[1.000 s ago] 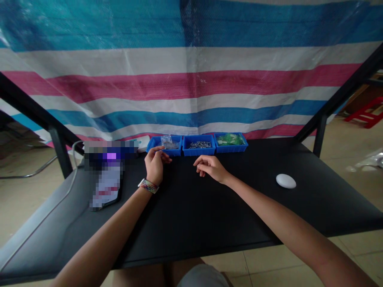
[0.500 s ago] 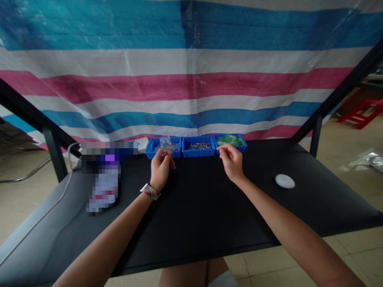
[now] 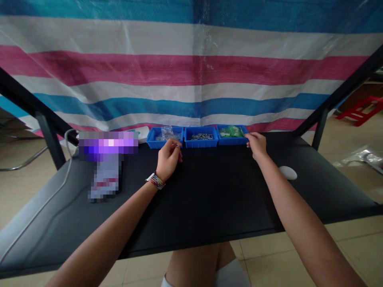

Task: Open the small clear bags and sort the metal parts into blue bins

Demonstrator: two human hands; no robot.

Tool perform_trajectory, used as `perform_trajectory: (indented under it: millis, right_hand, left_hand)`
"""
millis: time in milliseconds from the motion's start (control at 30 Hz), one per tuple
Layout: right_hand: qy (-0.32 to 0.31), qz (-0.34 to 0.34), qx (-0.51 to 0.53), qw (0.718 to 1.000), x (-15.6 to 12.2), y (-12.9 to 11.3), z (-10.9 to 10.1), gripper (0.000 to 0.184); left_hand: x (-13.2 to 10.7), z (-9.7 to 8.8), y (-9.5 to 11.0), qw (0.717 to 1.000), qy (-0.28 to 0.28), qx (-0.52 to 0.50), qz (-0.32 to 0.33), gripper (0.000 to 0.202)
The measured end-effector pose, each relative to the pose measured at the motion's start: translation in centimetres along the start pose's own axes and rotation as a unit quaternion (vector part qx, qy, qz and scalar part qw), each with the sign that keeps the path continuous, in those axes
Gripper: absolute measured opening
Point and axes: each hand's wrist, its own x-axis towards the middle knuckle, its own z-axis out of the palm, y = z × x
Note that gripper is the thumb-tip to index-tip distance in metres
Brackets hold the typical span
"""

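Note:
Three blue bins stand side by side along the table's back edge. The left bin (image 3: 152,142) holds a clear plastic bag (image 3: 167,132). In the middle bin (image 3: 201,144) lie several metal screws or pins (image 3: 202,136). A green-and-clear packet (image 3: 231,131) fills the right bin (image 3: 233,141). My left hand (image 3: 168,160), fingers curled in, is just in front of the left bin; what its fingertips hold, if anything, is too small to make out. My right hand (image 3: 257,145) is pinched closed at the right bin's outer corner. Whether it grips the rim I cannot tell.
A white oval object, like a computer mouse (image 3: 288,173), lies on the black table (image 3: 206,207) at right. Blurred-out items (image 3: 106,171) and a white cable (image 3: 56,195) lie at left. A striped sheet (image 3: 167,71) hangs behind, between black frame bars (image 3: 320,127).
My right hand has moved right, from the right bin's front left to its outer corner. My left hand stays curled by the left bin. The view has tilted down slightly.

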Motion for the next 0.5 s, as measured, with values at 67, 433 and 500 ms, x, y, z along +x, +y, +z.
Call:
perform_trajectory:
  millis: [67,433,500]
  right_hand:
    - [0.011,0.03,0.011,0.999,0.1,-0.2,-0.4,0.014]
    - [-0.09,0.065,0.029,0.993,-1.0,-2.4,-2.8,0.01]
    - [-0.118,0.086,0.057,0.988,-1.5,-2.8,-3.6,0.011]
  left_hand:
    - [0.0,0.0,0.0,1.0,-0.001,0.001,0.001,0.01]
    - [-0.3,0.1,-0.1,0.998,-0.031,0.048,0.026,0.009]
    - [-0.4,0.1,-0.1,0.997,-0.038,0.058,0.031,0.009]
